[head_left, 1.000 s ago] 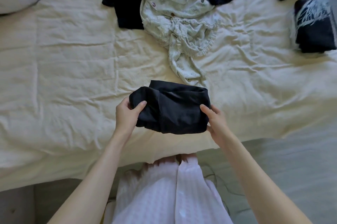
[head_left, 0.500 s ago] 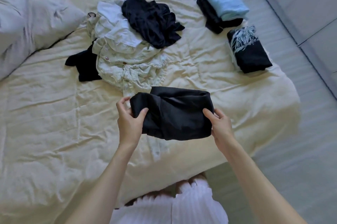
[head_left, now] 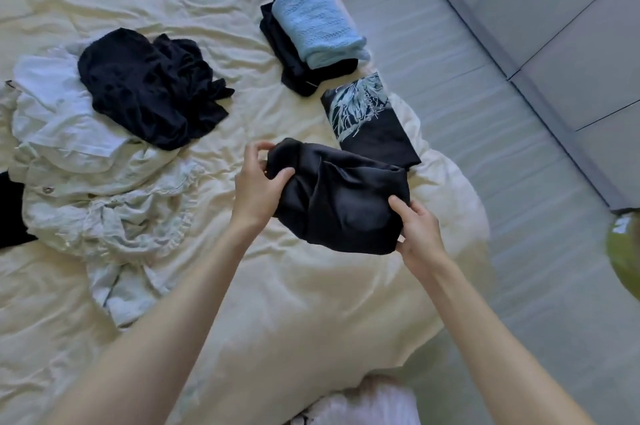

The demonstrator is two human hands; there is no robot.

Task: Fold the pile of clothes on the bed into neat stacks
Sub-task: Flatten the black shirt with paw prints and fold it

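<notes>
Both hands, left and right, grip a smooth, folded black garment above the wrinkled cream bedsheet.

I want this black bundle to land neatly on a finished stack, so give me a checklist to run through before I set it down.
1. Both hands hold the folded black garment: left hand at one end, right hand at the other. Ok.
2. Fold tidy: surface shows creases and bulges. Not ok.
3. Printed black shirt lies flat as a landing spot. Ok.
4. Light blue knit stack sits squarely on its dark base. Ok.
5. Unfolded pile lies apart from the stacks. Ok.
6. Firmness of each grip. Cannot tell.
</notes>
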